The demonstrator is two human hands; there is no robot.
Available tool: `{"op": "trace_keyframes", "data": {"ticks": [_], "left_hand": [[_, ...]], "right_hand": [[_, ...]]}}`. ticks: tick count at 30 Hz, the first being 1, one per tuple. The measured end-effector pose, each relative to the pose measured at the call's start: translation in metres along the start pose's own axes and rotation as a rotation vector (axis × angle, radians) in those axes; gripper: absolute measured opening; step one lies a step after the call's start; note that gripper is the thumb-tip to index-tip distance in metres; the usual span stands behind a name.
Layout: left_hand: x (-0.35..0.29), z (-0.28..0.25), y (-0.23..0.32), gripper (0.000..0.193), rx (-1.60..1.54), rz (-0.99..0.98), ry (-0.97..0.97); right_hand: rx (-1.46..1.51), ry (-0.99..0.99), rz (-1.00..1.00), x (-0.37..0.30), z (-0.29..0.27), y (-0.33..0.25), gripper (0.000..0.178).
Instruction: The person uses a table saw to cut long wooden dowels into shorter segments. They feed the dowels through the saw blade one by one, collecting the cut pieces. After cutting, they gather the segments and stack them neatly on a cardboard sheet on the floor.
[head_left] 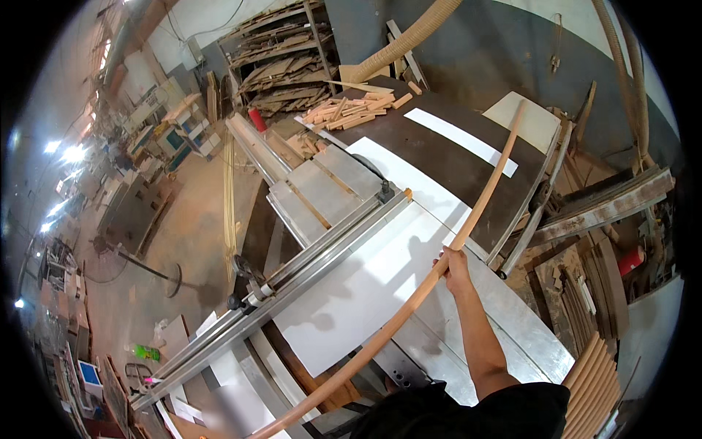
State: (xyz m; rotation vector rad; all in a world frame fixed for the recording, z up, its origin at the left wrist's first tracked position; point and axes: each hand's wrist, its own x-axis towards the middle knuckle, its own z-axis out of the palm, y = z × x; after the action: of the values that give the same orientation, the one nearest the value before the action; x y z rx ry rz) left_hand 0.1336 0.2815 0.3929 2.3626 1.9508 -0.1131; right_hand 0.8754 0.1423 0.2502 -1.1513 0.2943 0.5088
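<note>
Steadying a long wooden strip [395,321] over the metal table [523,345] seems the step in hand: the right hand [456,269] grips it, while the left hand is out of view, its hold unknown. The strip spans 7 to 2 o'clock; the next move likely calls for balancing its length.

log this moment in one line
right grip: closed around long wooden strip | left grip: not in view | strip: crosses over white sheet | wood blocks: piled on brown board
</note>
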Motion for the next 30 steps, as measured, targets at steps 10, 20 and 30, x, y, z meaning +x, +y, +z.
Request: {"op": "trace_keyframes", "data": {"ticks": [10, 20, 30], "left_hand": [[0.084, 0.091, 0.248, 0.033, -0.277, 0.328, -0.154], [0.155, 0.082, 0.418, 0.058, -0.557, 0.839, -0.002], [0.358, 0.04, 0.342, 0.084, -0.744, 0.312, 0.386]], "right_hand": [[-0.522, -0.162, 0.051, -0.118, 0.042, 0.089, 0.079], [-0.633, -0.171, -0.074, -0.057, 0.04, 0.104, 0.099], [-1.132, -0.115, -0.152, -0.026, 0.11, 0.099, 0.11]]}}
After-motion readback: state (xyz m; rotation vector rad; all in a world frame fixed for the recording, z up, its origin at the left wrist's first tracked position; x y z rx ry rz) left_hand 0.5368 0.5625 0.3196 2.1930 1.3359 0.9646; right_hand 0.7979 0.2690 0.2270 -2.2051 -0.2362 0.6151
